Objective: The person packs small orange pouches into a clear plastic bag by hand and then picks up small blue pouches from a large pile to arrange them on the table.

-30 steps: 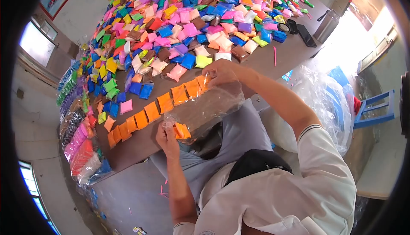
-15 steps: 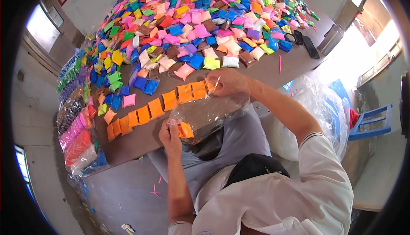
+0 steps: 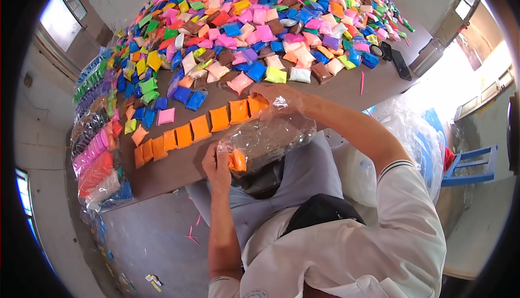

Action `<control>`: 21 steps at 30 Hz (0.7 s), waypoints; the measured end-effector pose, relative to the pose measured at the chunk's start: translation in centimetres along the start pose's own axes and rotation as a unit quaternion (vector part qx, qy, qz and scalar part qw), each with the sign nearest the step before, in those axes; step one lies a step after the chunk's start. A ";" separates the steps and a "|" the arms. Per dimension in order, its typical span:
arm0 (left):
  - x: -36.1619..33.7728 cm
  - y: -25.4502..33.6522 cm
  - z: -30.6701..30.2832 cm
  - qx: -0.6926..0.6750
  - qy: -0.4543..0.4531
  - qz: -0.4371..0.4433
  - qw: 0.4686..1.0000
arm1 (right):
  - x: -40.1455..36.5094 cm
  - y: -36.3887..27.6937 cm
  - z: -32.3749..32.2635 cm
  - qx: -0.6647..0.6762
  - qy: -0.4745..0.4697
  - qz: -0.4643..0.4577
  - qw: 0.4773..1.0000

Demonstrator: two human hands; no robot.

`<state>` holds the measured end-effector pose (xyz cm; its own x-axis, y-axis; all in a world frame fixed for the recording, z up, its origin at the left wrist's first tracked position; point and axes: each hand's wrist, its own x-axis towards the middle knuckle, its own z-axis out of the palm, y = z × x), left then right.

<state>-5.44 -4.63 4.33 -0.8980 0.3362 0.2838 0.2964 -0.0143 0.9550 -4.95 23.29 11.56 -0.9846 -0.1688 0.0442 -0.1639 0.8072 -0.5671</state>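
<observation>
My left hand is closed on the near-left edge of a clear plastic bag, with an orange packet inside the bag by my fingers. The bag stretches across to my right hand, whose fingers are curled around an orange packet at the right end of a row. That hand partly hides the packet, and the film lies against the wrist. Leftward along the table edge runs the rest of the row, several flat orange packets set side by side.
A big heap of colourful packets covers the table. Bagged packets in colour groups line the left edge. At right are a phone, a steel flask, large clear bags and a blue chair.
My right hand has shifted slightly left along the row. The packet that showed at the row's far right end no longer shows there. My left hand keeps its hold on the bag.
</observation>
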 end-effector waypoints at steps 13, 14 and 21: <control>0.0 0.0 0.1 0.018 0.005 0.009 1.000 | -7.4 6.3 -4.5 0.274 0.303 0.104 0.907; 0.0 0.1 0.1 0.021 0.006 0.011 1.000 | -8.8 5.3 -5.3 0.347 0.324 0.108 0.873; -0.1 -0.7 0.1 0.018 0.006 0.033 0.999 | -12.2 -6.8 -2.4 0.428 0.263 0.069 0.862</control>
<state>-5.55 -4.54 3.68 -0.8800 0.3245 0.3468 0.3659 -0.0022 0.9307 8.04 21.23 16.89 -0.9195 0.3563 0.1659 -0.1593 0.0480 -0.9861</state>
